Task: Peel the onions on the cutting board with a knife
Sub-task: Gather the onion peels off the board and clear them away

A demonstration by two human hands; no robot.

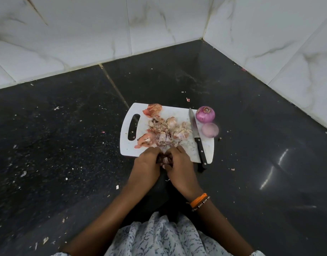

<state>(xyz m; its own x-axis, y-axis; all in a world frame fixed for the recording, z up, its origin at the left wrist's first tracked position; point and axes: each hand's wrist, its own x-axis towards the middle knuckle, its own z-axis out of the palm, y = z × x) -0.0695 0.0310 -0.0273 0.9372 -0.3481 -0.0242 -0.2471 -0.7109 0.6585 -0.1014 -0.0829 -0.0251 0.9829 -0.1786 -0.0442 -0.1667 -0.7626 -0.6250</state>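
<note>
A white cutting board (181,112) lies on the dark floor, covered with a heap of onion skins (164,131). At its near edge my left hand (147,162) and my right hand (178,163) both grip one small onion (165,160), which is mostly hidden between the fingers. A black-handled knife (197,136) lies on the board's right side, its blade pointing away from me. Two peeled purple onions sit at the board's right edge, the far one (205,114) and the near one (210,129).
White marble-patterned walls (159,26) meet in a corner at the back right. Small scraps of peel are scattered over the black floor (66,135). My patterned clothing (159,237) fills the bottom edge. An orange band is on my right wrist (198,200).
</note>
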